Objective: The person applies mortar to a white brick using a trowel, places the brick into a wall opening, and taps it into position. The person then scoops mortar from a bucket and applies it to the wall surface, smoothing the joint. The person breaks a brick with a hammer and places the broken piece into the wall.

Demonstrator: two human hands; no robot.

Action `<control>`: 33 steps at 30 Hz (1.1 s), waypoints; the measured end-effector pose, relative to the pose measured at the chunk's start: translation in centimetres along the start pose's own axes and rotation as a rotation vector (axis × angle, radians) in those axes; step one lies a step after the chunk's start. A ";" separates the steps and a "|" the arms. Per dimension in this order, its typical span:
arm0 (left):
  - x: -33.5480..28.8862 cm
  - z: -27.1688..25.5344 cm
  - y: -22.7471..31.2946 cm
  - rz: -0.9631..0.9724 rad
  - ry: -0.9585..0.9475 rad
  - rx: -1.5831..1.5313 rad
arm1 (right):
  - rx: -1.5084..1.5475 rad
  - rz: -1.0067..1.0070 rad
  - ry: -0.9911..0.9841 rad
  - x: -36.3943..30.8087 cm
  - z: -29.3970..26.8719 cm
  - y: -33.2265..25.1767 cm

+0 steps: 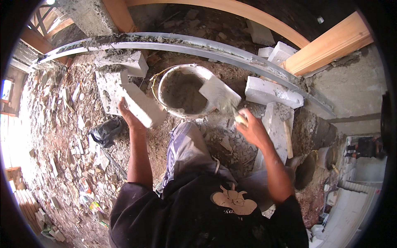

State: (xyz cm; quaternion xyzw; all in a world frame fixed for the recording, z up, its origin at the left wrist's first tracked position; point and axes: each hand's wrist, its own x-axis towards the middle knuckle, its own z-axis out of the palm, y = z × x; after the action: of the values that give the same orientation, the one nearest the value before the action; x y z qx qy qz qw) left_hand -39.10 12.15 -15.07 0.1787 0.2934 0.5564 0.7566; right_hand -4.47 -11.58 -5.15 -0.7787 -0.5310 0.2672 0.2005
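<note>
Block (144,106): white, oblong, held by left fingers (122,105) | trowel (218,93): flat, grey-streaked, held by right fingers (246,115)

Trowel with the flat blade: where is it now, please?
In the head view, the trowel is right of centre, held in the right hand, with its blade across the right side of the bucket as seen.

block (142,105): matt, rough | trowel blade (218,93): dull metal | rail (173,47): metal | beam (331,45): smooth wood | bag (106,132): crinkled plastic
</note>
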 end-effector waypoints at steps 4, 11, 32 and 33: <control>-0.1 -1.8 -0.9 -0.118 0.098 0.128 | -0.401 -0.121 -0.081 8.1 0.5 -2.8; 2.8 -2.9 -4.3 -0.252 -0.085 -0.008 | -0.856 -0.067 -0.341 20.9 9.6 -7.8; 2.7 -1.1 -7.7 -0.360 -0.091 0.275 | -0.769 -0.303 -0.030 13.8 10.9 -0.1; 2.5 -0.6 -7.8 -0.346 -0.140 0.302 | -0.736 -0.189 -0.100 12.2 12.2 1.1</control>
State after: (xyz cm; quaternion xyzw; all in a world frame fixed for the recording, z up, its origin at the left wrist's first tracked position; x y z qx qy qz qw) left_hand -33.20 12.00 -20.86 0.2754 0.3463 0.3546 0.8237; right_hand -7.76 -0.24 -17.73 -0.7323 -0.6700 0.0767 -0.0948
